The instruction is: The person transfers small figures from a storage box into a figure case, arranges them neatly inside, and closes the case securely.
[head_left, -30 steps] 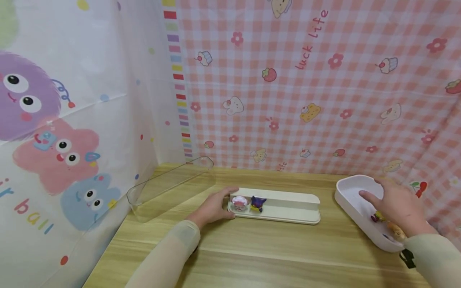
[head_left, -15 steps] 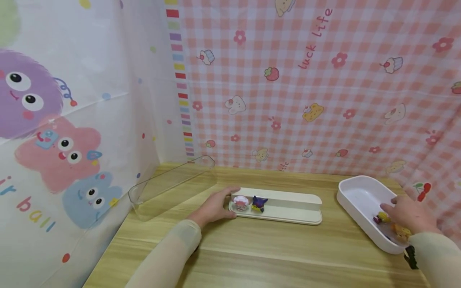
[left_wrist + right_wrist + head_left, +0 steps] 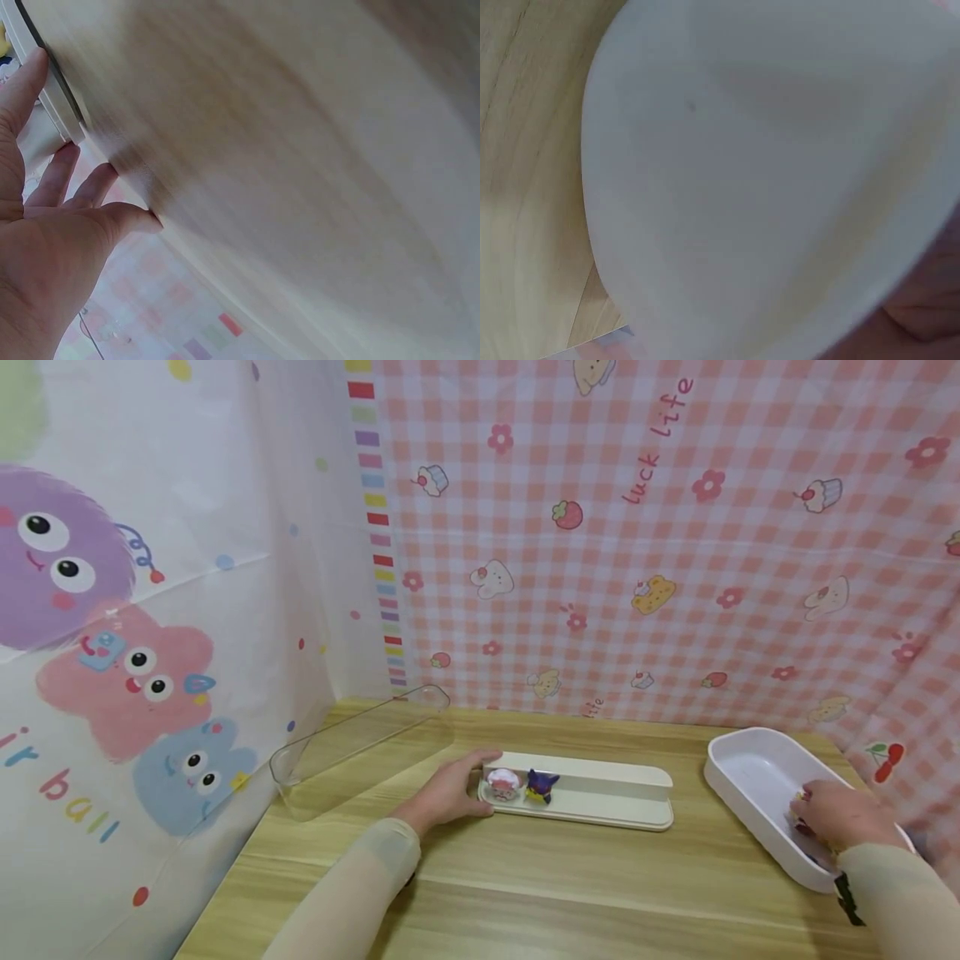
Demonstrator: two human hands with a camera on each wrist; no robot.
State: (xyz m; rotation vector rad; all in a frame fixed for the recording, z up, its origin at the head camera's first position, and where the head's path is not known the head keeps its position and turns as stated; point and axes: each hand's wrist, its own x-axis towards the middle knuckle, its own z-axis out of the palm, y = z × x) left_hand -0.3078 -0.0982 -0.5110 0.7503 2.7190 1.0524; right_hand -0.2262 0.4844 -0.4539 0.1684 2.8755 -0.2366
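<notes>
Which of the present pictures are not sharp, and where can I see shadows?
Head view: mostly sharp, only faint shadows; left wrist view: soft, with dim patches, probably shadows, on the wooden table; right wrist view: the white tray looks blurred.

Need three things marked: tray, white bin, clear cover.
tray (image 3: 609,807): head view, bare right half of its floor
white bin (image 3: 759,775): head view, bare floor toward the far end
clear cover (image 3: 367,763): head view, see-through long side

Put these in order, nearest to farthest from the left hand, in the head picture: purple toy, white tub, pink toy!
1. Pink toy: beside the left hand, on the cream tray.
2. Purple toy: just right of that.
3. White tub: far right.
</notes>
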